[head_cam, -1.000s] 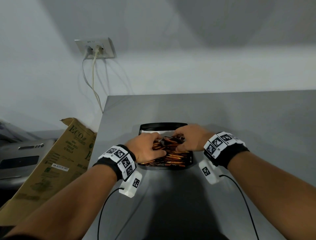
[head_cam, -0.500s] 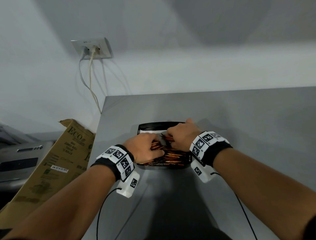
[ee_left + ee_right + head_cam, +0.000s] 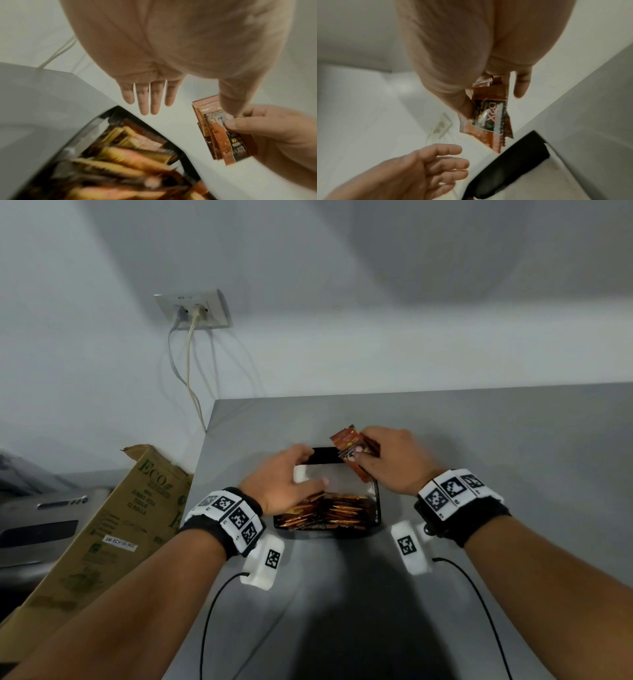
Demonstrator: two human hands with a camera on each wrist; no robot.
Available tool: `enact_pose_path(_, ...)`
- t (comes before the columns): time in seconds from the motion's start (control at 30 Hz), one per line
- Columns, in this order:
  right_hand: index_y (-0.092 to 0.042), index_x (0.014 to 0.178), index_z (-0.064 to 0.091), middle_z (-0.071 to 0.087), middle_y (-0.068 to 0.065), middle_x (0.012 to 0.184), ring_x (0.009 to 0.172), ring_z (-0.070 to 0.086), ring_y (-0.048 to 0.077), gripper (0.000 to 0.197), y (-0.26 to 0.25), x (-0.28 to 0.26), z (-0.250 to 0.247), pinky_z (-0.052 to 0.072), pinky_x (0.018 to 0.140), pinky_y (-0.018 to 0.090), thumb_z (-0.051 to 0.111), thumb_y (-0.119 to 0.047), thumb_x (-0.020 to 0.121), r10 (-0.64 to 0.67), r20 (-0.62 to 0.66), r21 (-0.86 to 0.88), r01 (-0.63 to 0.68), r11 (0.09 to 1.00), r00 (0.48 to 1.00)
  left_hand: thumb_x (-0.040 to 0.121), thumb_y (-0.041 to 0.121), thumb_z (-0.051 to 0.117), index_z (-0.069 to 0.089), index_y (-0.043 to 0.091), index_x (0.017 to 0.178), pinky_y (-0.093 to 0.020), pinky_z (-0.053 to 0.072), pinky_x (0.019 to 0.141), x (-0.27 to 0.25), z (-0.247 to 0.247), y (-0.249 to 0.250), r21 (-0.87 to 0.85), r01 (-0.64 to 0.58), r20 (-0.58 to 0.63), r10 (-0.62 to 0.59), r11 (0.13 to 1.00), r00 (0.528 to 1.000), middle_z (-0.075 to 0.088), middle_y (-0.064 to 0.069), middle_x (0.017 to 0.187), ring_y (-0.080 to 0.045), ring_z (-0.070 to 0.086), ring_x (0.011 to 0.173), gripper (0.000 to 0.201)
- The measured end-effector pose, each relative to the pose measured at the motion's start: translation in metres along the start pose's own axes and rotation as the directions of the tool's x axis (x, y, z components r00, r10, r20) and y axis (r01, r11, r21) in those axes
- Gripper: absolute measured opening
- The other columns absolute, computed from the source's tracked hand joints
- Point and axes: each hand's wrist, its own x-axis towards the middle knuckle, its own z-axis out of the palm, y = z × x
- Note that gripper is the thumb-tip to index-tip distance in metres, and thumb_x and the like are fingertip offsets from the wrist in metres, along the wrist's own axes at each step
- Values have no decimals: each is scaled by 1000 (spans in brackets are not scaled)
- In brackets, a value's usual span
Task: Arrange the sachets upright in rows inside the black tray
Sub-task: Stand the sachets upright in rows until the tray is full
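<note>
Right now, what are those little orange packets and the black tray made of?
The packets the right hand holds look like thin glossy foil or plastic film: they shine, crinkle, and have zigzag sealed ends. The tray looks like shiny black plastic, judging by the light glinting along its thin rim, though I can't be sure. The table under it looks like smooth dull grey metal or laminate.

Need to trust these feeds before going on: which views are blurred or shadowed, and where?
Head view: sharp; a dark shadow lies on the table below the tray. Left wrist view: sachets in the tray smeared, left hand clear. Right wrist view: soft overall, yet print on the held sachets partly reads.
</note>
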Motion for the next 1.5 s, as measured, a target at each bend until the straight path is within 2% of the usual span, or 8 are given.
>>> enact_pose_path(0.13,-22,101,71,75,-2,93,87,70,19,19,-9,-8,-12,56,82,38,70,-33,86,85,-85,426,-41,904,993,72,56,81,42,17,145,-37,45,108,-3,-8,30,-532,-40,-147,-46,846,988,56,-7,141,-18,56,126,92)
enact_pose_path(0.33,-2,115,66,71,20,113,101,69,32,33,-41,-24,-7,53,94,47,71,-10,84,55,50,920,-67,386,997,81,25,70,64,-4,116,-44,55,85,-6,5,89,-984,-44,-55,-63,170,996,68,-22,105,-32,67,91,45)
enact_pose_path(0.43,-17,107,72,75,11,106,98,72,26,23,-45,-33,-2,56,92,46,74,-17,84,79,17,821,-59,567,997,79,10,56,72,1,89,-34,57,69,-14,13,99,-998,67,66,-31,22,997,70,-15,83,-27,68,73,21)
enact_pose_path(0.53,-29,97,71,68,-4,102,92,65,12,25,-43,-41,-6,51,85,33,77,-46,78,43,-122,347,2,938,992,77,10,56,68,-2,98,-36,57,71,-20,18,94,-993,118,117,-106,7,987,68,-18,91,-30,68,76,27)
enact_pose_path(0.77,-31,157,20,20,-19,156,146,18,2,130,-51,-62,-30,19,120,24,94,-50,52,-172,165,126,152,980,971,92,0,49,61,-4,112,-38,59,68,-37,21,88,-986,167,166,-80,8,983,69,-21,90,-31,71,78,24)
enact_pose_path(1.17,-25,146,40,45,-7,127,120,42,12,96,-62,-63,-12,39,106,31,88,-38,64,-285,153,31,283,959,946,73,4,55,62,1,104,-36,56,71,-54,24,88,-991,134,134,-92,-13,987,62,-17,90,-27,64,79,31)
enact_pose_path(1.33,-36,143,42,48,-11,128,115,55,10,95,-50,-61,-16,51,100,39,84,-60,61,-22,15,403,14,915,1000,74,-3,69,58,2,133,-41,60,71,-48,21,81,-999,28,34,-190,-35,981,64,-29,115,-38,69,92,61)
enact_pose_path(1.5,-21,99,69,71,14,86,77,68,28,39,-42,-60,-7,57,80,56,90,-16,66,37,13,666,-36,745,999,75,-4,77,61,10,121,-43,60,71,-44,26,76,-1000,-21,-19,-167,-11,986,68,-21,106,-35,70,89,50)
